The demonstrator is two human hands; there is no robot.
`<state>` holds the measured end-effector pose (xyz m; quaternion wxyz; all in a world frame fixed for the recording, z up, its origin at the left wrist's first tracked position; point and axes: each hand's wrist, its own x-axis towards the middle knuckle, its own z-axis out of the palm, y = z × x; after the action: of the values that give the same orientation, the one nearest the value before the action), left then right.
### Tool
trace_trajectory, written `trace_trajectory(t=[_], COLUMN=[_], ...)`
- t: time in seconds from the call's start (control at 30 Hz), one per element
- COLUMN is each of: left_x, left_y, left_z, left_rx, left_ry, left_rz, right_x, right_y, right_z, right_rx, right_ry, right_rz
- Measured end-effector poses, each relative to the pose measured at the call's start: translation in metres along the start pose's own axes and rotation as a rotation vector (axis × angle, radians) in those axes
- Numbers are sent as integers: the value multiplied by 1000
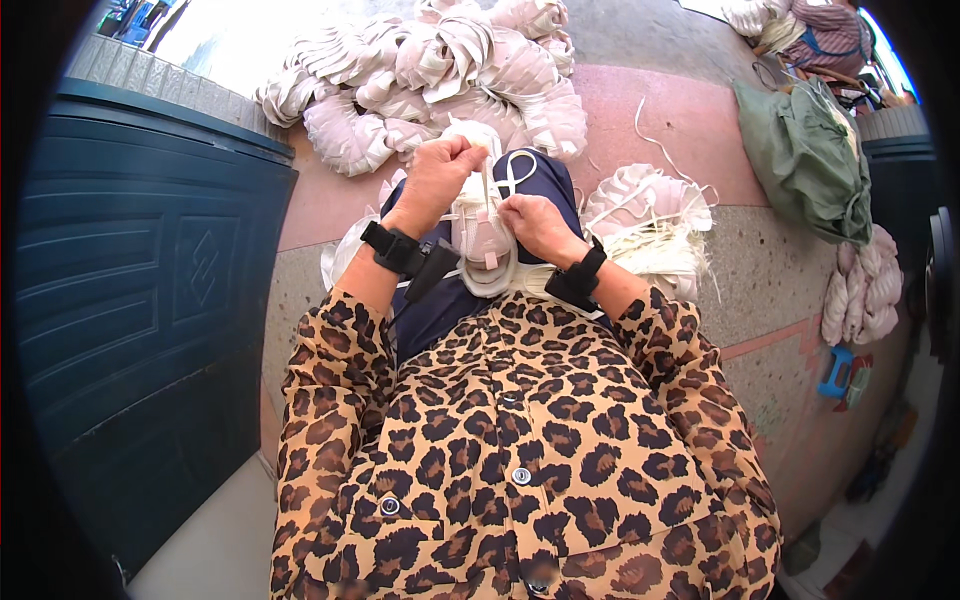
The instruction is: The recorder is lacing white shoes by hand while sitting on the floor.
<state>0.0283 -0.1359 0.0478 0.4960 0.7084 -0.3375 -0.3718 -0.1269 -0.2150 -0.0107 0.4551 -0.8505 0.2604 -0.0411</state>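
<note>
A pale pink and white shoe upper [480,238] rests on my lap between my knees, its rounded pink end toward me. My left hand [436,178] is closed in a pinch at its far part, on a white shoelace running down to the upper. Lower and to the right, my right hand [543,228] has its fingers closed at the upper's edge, by the lacing. A loose loop of the white shoelace [511,166] stands up over my right knee. The fingers partly hide where the lace passes through the upper.
Bundles of pale pink uppers [430,75] are heaped on the floor ahead. Another bundle with white laces [645,215] lies right of my knees. A dark blue door [150,260] stands at left. Farther right are a green sack [808,160] and a blue plastic object [836,372].
</note>
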Motion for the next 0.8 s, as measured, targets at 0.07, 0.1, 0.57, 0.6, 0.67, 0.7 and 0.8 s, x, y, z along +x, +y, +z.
trace_trajectory(t=[0.07,0.1,0.57,0.6,0.67,0.7,0.8], left_x=[0,0,-5,-9,-24,-31,-47], left_y=[-4,-5,-28,-33,-45,-51,-62], left_z=[-2,-3,-11,-12,-13,-10,-2], left_rx=[-75,-74,75,78,324,309,399], left_ry=[53,65,142,151,95,65,62], left_rz=[49,46,134,113,108,78,84], right_x=[1,1,9,9,11,14,18], right_y=[-1,-1,-8,-8,-7,-7,-7], right_z=[4,5,6,5,7,11,19], right_rx=[-41,-109,81,12,8,20,29], right_ry=[39,63,-97,-30,-34,-13,-8], right_rz=[-45,-58,83,52,-1,-59,-94])
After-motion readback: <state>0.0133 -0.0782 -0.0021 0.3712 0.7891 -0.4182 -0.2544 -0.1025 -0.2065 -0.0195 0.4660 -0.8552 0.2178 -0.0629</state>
